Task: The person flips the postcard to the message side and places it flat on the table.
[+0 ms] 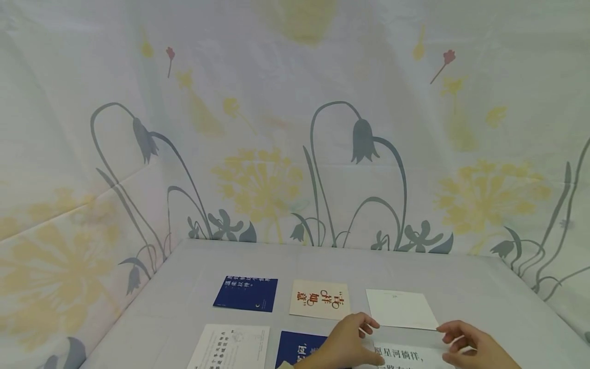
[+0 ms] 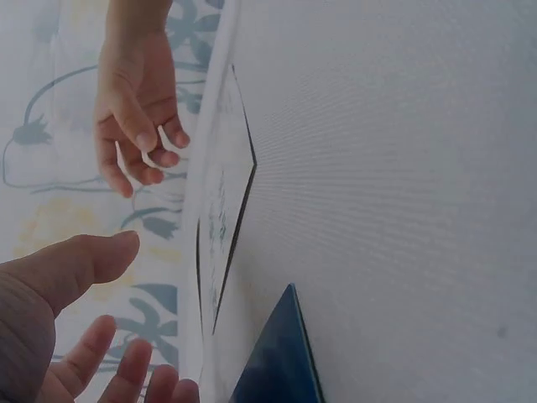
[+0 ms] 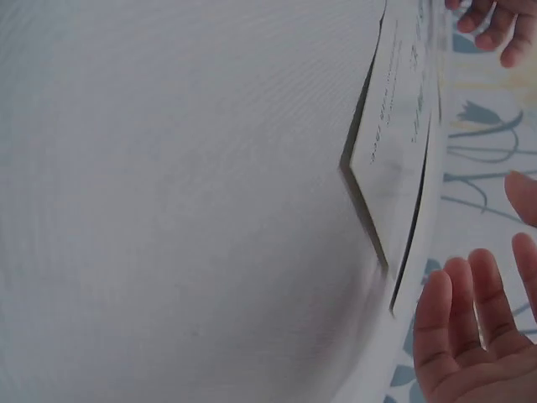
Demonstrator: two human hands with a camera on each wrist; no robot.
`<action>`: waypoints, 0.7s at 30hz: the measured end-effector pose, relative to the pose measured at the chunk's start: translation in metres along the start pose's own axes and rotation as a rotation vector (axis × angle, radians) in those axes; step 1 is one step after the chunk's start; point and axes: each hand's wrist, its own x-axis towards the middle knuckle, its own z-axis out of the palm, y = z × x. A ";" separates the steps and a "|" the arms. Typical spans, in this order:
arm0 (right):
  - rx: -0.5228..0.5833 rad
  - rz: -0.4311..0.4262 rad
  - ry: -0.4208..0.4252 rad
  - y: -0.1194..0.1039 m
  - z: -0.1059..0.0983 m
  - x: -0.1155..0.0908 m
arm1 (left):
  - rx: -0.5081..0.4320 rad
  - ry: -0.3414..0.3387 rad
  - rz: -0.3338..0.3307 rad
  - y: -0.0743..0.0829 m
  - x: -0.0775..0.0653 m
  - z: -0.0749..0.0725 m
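A white card printed with dark characters lies on the table at the bottom of the head view, between my two hands. My left hand hovers by its left side, thumb and fingers spread apart. By its right side is my right hand, fingers slightly bent. Both wrist views show the card flat on the surface, with a gap between it and either hand. Nothing is held. Under the left hand, a navy card with white writing is partly covered.
Behind the hands lie a navy card with a moon, a cream card with red-brown characters and a nearly blank white card. Another white printed card sits at front left. Flower-patterned cloth surrounds the grey table.
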 end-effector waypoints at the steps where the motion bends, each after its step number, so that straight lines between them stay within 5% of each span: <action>1: 0.022 -0.004 -0.023 0.002 0.000 -0.001 | 0.019 -0.011 0.009 -0.001 0.000 0.000; 8: 0.038 -0.067 -0.180 0.019 -0.003 -0.001 | 0.201 -0.101 0.084 -0.008 0.002 -0.001; 15: -0.110 -0.304 -0.142 0.039 0.002 -0.004 | 0.452 -0.159 0.125 -0.011 0.006 0.005; 21: -0.145 -0.382 -0.208 0.052 0.002 0.004 | 0.583 -0.160 0.122 -0.012 0.006 0.014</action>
